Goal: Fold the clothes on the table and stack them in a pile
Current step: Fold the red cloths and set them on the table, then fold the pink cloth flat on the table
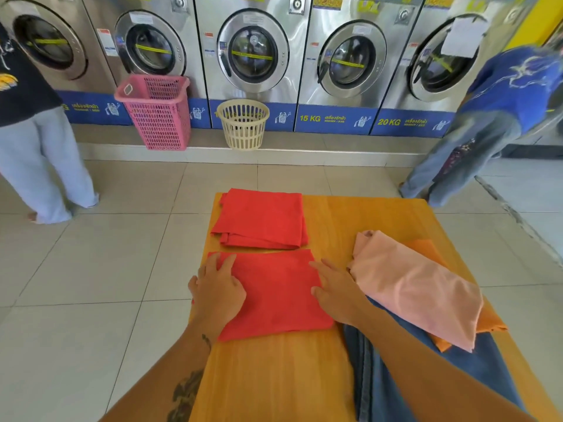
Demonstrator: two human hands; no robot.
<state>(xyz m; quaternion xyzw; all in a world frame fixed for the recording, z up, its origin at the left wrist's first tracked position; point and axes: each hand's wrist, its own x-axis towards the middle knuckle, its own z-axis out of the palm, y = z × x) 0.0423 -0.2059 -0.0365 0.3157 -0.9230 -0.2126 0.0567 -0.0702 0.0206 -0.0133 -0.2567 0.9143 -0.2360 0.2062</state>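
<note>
A folded red cloth point(275, 290) lies flat near the middle of the orange table point(274, 376). My left hand point(217, 287) rests palm down on its left edge, fingers spread. My right hand point(333, 289) lies flat on its right edge. Neither hand grips anything. A second folded red cloth point(262, 219) sits just beyond it at the table's far left. On the right, a loose pink garment point(417, 284) lies over an orange garment point(429, 248) and blue jeans point(475, 379).
A pink laundry basket point(155, 112) and a cream round basket point(243, 123) stand on the tiled floor before a row of washing machines point(253, 53). One person point(33, 141) stands far left, another point(493, 123) bends at the far right.
</note>
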